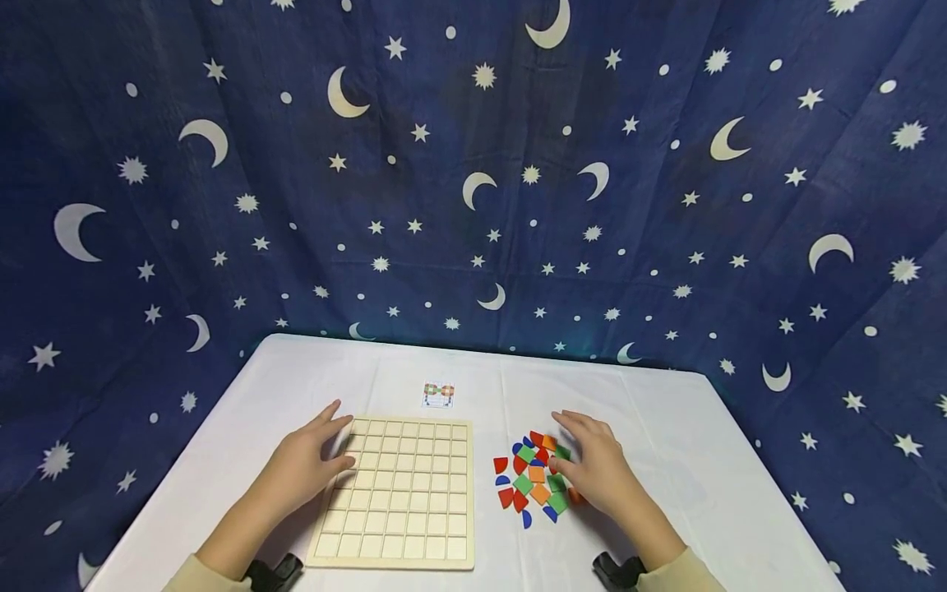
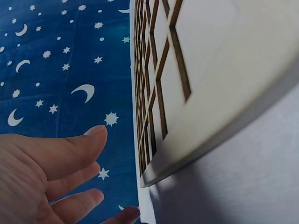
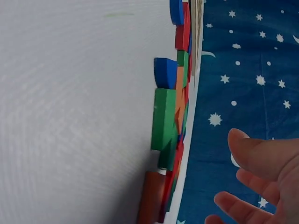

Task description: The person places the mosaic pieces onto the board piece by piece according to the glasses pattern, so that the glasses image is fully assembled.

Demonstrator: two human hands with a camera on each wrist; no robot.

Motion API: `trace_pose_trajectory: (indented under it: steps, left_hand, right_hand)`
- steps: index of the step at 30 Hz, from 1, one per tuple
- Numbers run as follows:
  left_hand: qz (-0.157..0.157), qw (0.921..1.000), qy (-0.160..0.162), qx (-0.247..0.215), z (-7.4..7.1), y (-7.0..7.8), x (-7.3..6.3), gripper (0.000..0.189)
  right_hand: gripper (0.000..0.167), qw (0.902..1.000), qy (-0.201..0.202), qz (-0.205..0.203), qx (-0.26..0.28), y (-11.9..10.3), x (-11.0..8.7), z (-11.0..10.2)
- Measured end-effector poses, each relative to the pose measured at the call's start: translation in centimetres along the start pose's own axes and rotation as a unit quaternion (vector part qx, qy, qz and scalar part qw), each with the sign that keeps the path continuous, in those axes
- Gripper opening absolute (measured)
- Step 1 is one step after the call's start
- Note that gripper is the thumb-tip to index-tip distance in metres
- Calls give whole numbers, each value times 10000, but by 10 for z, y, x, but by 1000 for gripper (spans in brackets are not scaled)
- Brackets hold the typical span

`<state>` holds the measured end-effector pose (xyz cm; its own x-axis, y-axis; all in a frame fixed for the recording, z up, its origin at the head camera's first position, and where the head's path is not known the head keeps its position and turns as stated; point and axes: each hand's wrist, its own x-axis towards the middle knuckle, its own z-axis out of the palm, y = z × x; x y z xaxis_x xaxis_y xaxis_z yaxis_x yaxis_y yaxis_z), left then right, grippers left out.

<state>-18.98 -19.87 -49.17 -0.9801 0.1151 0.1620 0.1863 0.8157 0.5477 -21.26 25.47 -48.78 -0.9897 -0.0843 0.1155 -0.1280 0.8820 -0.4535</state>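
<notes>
A pale wooden grid board [image 1: 472,493] with rows of square recesses lies on the table. My left hand [image 1: 303,462] hovers at its left edge, fingers relaxed and holding nothing; the left wrist view shows the same hand [image 2: 51,172] beside the board's rim [image 2: 205,144]. To the board's right lies a loose pile of flat coloured blocks: orange squares [image 1: 536,474], green squares [image 1: 524,484], red quarter-rounds [image 1: 506,498] and blue half-rounds [image 1: 527,519]. Over the pile's right side is my right hand [image 1: 601,469], loosely spread with nothing between the fingers, hiding some blocks.
A small printed card [image 1: 439,395] with a coloured pattern lies behind the board. The white-covered table [image 1: 666,411] extends to both sides. A dark blue curtain [image 1: 444,205] with moons and stars hangs around its far side and flanks.
</notes>
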Motion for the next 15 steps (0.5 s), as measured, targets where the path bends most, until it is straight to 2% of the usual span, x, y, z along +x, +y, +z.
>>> trace_pose_trajectory:
  steps: [7, 11, 15]
  left_hand:
    - [-431, 9972, -264, -559, 1, -7, 2, 61]
    - [-606, 9950, -281, -742, 2, -11, 0, 52]
    - [-847, 9903, -288, -1065, 4, -14, -1, 40]
  right_hand:
    - [63, 9991, -124, 240, 341, 5, 8, 7]
    - [53, 9977, -122, 480, 470, 11, 16, 10]
    - [45, 9973, -137, 542, 477, 16, 23, 14]
